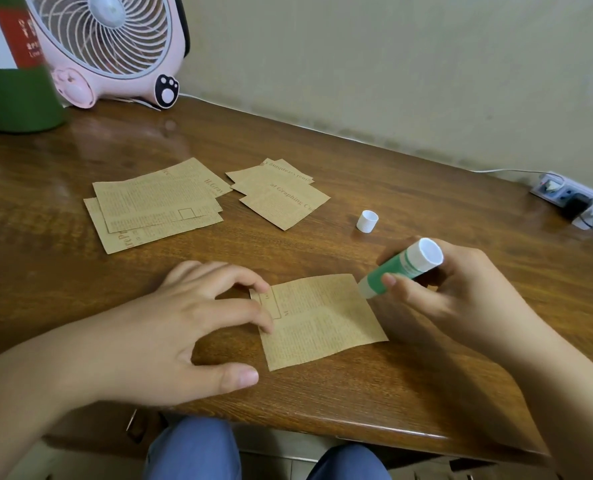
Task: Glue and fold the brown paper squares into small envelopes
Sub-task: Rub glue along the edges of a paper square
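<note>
Spanning the whole view, the tabletop carries everything, and the sheet lying flat near its front edge serves as the landmark. Beyond the sheet, far off at the back, stand a pink fan and a green tub. Between those and the sheet lie two loose stacks of squares, none yet folded, so the work looks barely begun. Left of the sheet, the left hand presses fingertips on its left edge, fingers bent but wrapped round nothing. Right of it, the right hand grips a green glue stick, tip touching the sheet's far right corner. The stick's cap stands just beyond, apart. The paper looks thin, light and creased, likely to slide or buckle under the glue; pinning it by the edge opposite the stick seems wise. Nothing blocks the sheet, though the cap could get knocked.
</note>
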